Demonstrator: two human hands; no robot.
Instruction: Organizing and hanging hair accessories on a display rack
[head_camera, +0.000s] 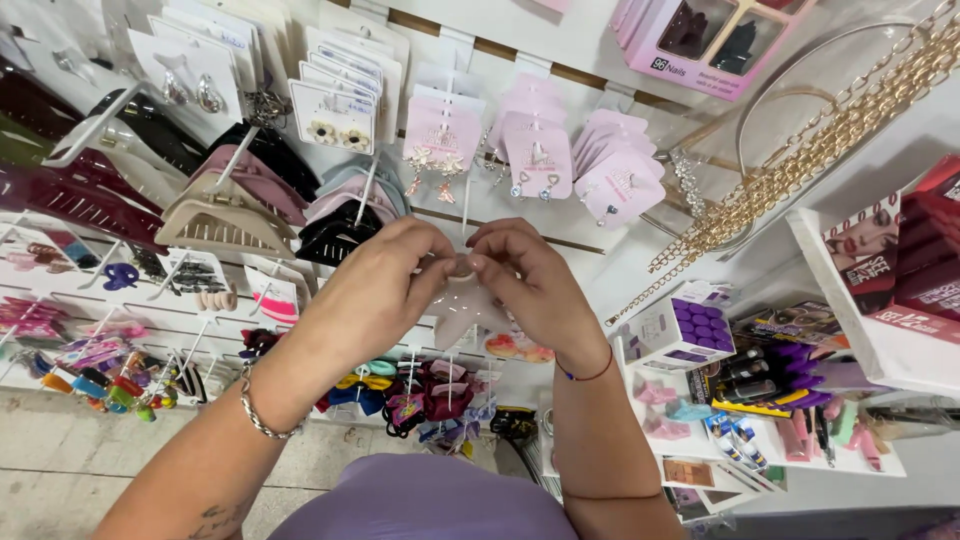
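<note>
A pale pink star-shaped hair clip (462, 312) is held up in front of a wall display. My left hand (385, 280) pinches its top from the left, and a silver chain bracelet hangs on that wrist. From the right, my right hand (535, 285) grips the same top part with thumb and forefinger; a thin red and blue cord circles its wrist. The fingertips of both hands meet over the clip's top, so its upper part is hidden.
Behind the hands hang large hair claws (225, 215) in beige, pink and black, and pink earring cards (540, 160) on hooks. Gold chains (800, 165) drape at the upper right. Scrunchies (430, 390) hang below. A white shelf (850, 300) with boxes and nail items stands to the right.
</note>
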